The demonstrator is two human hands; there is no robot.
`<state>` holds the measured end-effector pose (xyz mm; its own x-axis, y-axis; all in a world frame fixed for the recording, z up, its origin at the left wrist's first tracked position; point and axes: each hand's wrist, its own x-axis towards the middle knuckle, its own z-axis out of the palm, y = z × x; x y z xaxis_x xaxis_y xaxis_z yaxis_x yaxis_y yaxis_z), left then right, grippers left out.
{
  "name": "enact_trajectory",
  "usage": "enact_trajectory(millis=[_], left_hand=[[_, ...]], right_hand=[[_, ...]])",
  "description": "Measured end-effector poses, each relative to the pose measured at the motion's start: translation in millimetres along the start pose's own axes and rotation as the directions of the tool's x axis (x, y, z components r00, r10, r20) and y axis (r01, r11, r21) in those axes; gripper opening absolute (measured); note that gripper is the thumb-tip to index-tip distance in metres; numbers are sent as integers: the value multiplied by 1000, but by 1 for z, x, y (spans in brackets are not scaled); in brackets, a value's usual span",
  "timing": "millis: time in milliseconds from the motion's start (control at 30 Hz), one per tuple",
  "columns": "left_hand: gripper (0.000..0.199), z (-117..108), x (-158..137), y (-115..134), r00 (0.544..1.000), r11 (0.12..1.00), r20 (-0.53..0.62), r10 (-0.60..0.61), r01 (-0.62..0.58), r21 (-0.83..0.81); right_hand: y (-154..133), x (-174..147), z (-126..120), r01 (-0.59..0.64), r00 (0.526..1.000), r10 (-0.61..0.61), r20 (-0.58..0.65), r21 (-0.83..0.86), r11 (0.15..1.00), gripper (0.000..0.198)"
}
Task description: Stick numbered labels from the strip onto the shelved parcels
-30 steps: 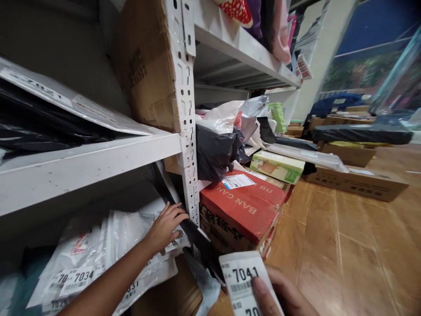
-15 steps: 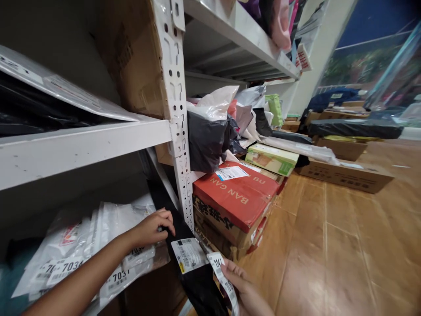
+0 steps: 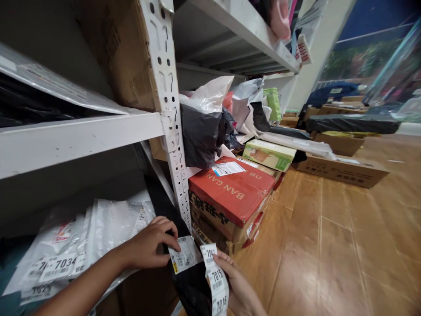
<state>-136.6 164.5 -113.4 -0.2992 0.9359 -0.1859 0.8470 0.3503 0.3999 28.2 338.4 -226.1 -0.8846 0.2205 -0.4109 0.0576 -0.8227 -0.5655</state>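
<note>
A long black plastic parcel (image 3: 190, 287) stands on end beside the shelf post, with a white shipping label (image 3: 186, 254) on its face. My left hand (image 3: 151, 243) is at the parcel, its fingers bent and apart from the thumb. One fingertip touches the shipping label's upper left edge. To the right, my right hand (image 3: 233, 276) pinches a strip of white number stickers (image 3: 217, 281) between thumb and fingers. The strip hangs down in front of the parcel and reads 7041, 7015 and 7016. Clear and white plastic packages (image 3: 115, 224) with number stickers lie left of the parcel.
A white metal shelf post (image 3: 171, 109) and shelf edge (image 3: 82, 142) rise close above my left arm. Right of the post lies a red box (image 3: 233, 188) on cartons, near a dark grey bag (image 3: 200, 136). More cartons (image 3: 342, 169) stand on the wooden floor (image 3: 302, 245).
My left hand has moved down and right along the parcel, from above the shipping label onto its edge. The sticker strip now faces me more squarely, still in my right hand.
</note>
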Motion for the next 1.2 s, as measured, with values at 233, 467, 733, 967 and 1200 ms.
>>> enact_trajectory(millis=[233,467,733,967,1200], left_hand=[[38,3,7,-18,996,994,-80,-49,40,-104],[34,13,9,-29,923,975,-358,-142,68,-211],[66,14,11,-28,919,980,-343,-195,196,-32],[57,-15,0,-40,993,993,-97,-72,81,92],[56,-19,1,-42,999,978,-42,3,6,210]], right_hand=[[14,12,6,35,994,-26,103,-87,996,42],[16,55,52,150,983,-127,130,-184,971,52],[38,115,89,224,973,-224,45,-384,896,58],[46,131,78,209,968,-249,-32,-447,870,53],[35,122,69,101,995,-101,25,-452,886,44]])
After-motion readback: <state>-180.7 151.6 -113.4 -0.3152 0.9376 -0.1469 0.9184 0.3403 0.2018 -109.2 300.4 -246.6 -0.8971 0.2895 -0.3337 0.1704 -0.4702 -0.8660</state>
